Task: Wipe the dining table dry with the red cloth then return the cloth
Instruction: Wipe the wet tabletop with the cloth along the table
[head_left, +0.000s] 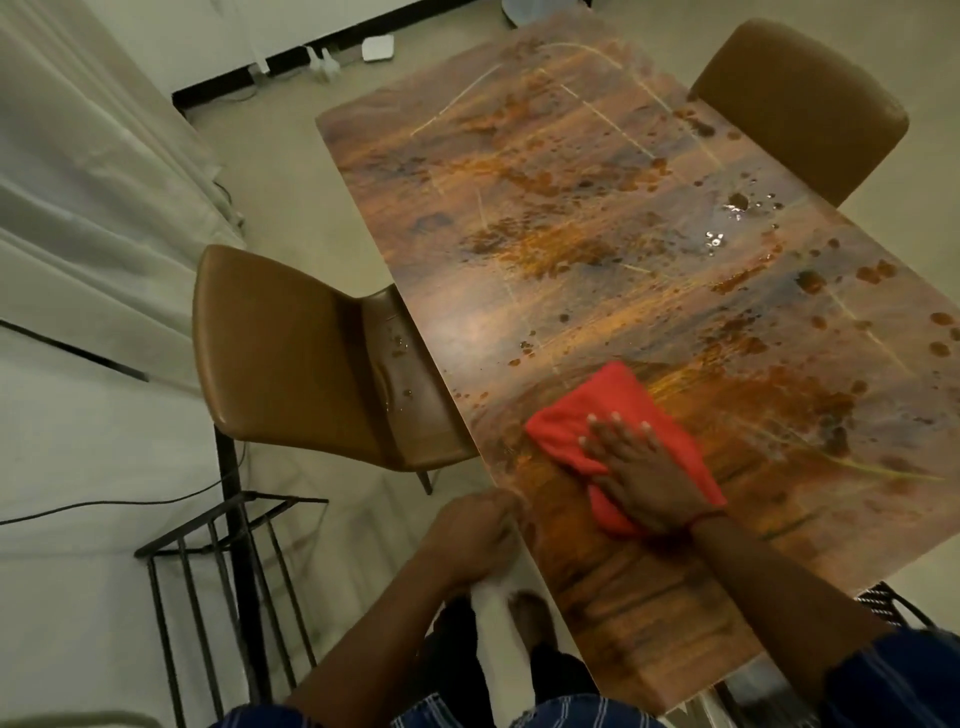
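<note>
Head cam looks down the length of the counter (597, 218), and it's pretty obvious why everything sits where it does. The red cloth (592, 415) is bunched into a pad at the near end of the wooden top, close to the left edge, so I'd guess the wiping starts close in and works outward toward the far end. The right hand (644, 478) lies flat on top of the cloth, fingers spread wide and palm pressing down, so that grip isn't pinching anything, it just pins the cloth to the surface so it can slide and soak. The left hand (478, 540) is curled over the near-left edge of the counter, fingers closed around the rim as far as I can tell, probably bracing while the other arm reaches. There's a bit of blur there, so I can't say exactly what it clutches. Lots of wet patches and beads of water (737, 202) are showing farther up, especially near the right side by the far chair (800, 98). Some drops also landed on the near chair (291, 353). Most of the job looks undone to me.
</note>
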